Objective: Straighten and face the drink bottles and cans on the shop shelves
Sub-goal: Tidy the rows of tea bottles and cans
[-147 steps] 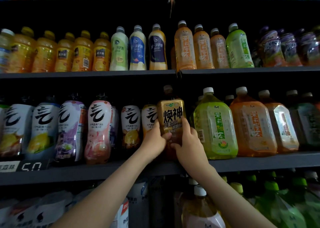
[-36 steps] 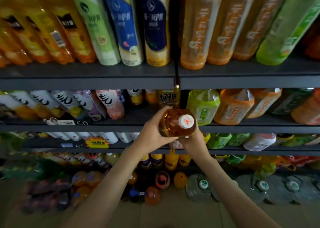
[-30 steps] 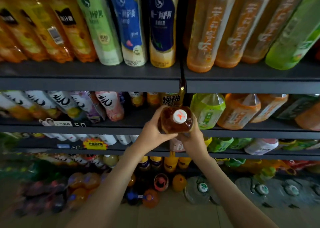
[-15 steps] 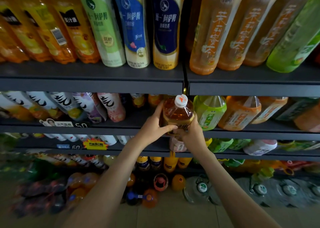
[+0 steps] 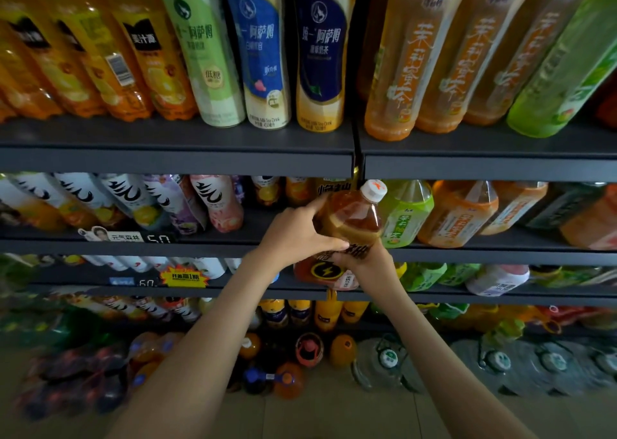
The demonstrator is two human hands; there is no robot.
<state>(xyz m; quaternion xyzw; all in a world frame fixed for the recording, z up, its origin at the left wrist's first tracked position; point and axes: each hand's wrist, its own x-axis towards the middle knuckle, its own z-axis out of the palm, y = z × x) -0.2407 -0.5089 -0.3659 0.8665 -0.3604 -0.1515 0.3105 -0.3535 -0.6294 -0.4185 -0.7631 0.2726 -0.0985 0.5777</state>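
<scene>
The amber drink bottle (image 5: 350, 220) now tips cap-first toward the middle shelf (image 5: 217, 243), its white cap no longer facing the camera. The fingers of the left hand (image 5: 293, 238) and right hand (image 5: 364, 263) wrap round it, just left of the green tea bottle (image 5: 405, 215). Reshelving looks close.

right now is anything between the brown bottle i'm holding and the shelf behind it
Nothing visible. The left hand and right hand grip the brown bottle in front of the shelf, beside the green tea bottle; the front spot is hidden behind it.
</scene>
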